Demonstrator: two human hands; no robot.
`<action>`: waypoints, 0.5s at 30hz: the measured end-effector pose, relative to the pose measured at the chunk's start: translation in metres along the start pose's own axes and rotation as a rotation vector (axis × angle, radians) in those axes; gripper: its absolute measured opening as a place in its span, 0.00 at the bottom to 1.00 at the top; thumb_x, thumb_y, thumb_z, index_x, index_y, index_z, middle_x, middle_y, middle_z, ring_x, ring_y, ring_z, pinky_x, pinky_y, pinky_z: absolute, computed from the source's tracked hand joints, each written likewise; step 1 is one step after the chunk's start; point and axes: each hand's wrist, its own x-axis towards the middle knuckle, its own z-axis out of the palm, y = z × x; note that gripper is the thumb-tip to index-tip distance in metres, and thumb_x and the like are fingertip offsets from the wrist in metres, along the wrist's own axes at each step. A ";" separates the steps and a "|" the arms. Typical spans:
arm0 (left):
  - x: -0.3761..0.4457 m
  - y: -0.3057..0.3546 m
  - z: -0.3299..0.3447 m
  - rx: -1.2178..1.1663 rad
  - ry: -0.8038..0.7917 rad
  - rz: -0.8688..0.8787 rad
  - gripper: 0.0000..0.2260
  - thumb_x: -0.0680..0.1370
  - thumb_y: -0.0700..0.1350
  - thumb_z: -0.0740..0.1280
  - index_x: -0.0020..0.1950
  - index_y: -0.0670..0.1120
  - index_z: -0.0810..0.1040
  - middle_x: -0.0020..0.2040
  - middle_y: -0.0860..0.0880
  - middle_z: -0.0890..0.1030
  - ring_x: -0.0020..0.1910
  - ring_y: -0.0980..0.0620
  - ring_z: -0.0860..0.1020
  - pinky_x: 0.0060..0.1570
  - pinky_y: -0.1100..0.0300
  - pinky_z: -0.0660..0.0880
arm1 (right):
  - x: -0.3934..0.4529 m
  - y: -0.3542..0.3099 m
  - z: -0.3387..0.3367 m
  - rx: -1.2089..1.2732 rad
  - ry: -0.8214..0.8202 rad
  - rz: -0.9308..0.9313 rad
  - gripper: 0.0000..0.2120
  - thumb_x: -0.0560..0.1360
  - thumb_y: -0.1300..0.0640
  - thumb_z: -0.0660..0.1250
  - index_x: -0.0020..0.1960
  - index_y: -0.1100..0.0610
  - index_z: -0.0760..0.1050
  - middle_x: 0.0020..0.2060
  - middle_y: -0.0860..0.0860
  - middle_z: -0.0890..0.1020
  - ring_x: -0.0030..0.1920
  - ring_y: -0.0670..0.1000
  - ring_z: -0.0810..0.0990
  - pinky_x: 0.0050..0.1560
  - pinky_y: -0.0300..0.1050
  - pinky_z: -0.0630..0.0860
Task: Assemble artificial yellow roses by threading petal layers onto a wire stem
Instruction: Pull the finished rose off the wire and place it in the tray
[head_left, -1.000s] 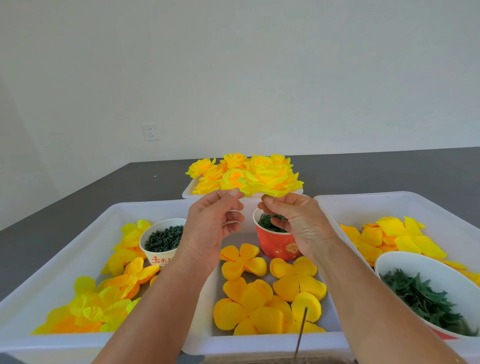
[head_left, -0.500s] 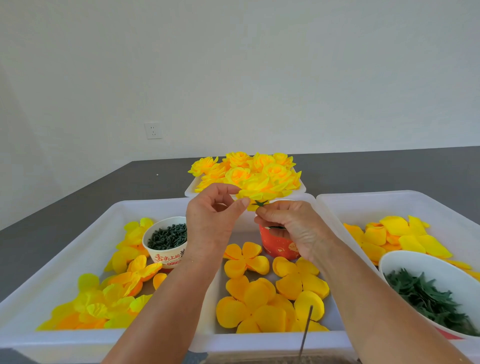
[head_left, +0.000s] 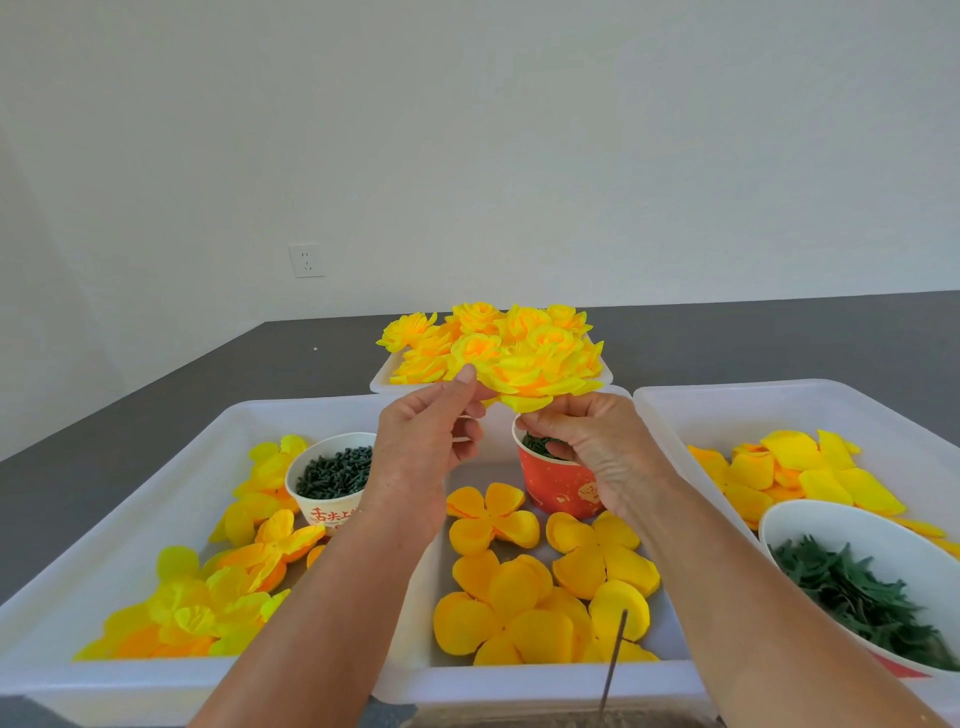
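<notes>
My left hand (head_left: 415, 457) pinches yellow rose (head_left: 540, 376) edge, frame centre | my right hand (head_left: 587, 441) grips beneath it | red cup (head_left: 558, 491) just below | finished roses (head_left: 483, 338) behind.

Matt cloth petals (head_left: 498, 592) (soft-looking), smooth white plastic tray (head_left: 135, 525), paper cup (head_left: 558, 486).

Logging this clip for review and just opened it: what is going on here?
A person is putting together an artificial yellow rose, held up over the white plastic trays. The left hand pinches the edge of its outer petals while the right hand grips it from underneath. Behind it sits a pile of finished yellow roses; flat orange-yellow petal layers and a red paper cup lie below.
</notes>
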 end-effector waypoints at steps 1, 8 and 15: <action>0.000 0.000 0.000 -0.004 -0.014 -0.007 0.12 0.74 0.49 0.68 0.43 0.40 0.81 0.29 0.52 0.76 0.28 0.57 0.70 0.31 0.65 0.69 | 0.000 0.000 0.000 -0.019 0.020 -0.009 0.05 0.66 0.56 0.76 0.33 0.50 0.82 0.39 0.49 0.85 0.50 0.53 0.81 0.53 0.48 0.76; 0.001 -0.001 -0.003 -0.015 -0.035 -0.019 0.06 0.71 0.41 0.71 0.34 0.45 0.78 0.31 0.49 0.76 0.27 0.56 0.71 0.28 0.66 0.71 | 0.000 0.000 0.000 -0.058 0.034 -0.056 0.04 0.67 0.54 0.76 0.37 0.47 0.81 0.40 0.45 0.83 0.52 0.53 0.80 0.56 0.51 0.75; 0.003 0.000 -0.003 -0.044 -0.024 -0.049 0.08 0.76 0.39 0.67 0.37 0.45 0.75 0.29 0.53 0.78 0.27 0.57 0.75 0.28 0.66 0.72 | -0.001 -0.002 0.001 0.030 0.053 -0.131 0.07 0.66 0.58 0.76 0.36 0.48 0.80 0.32 0.39 0.82 0.43 0.43 0.80 0.45 0.39 0.76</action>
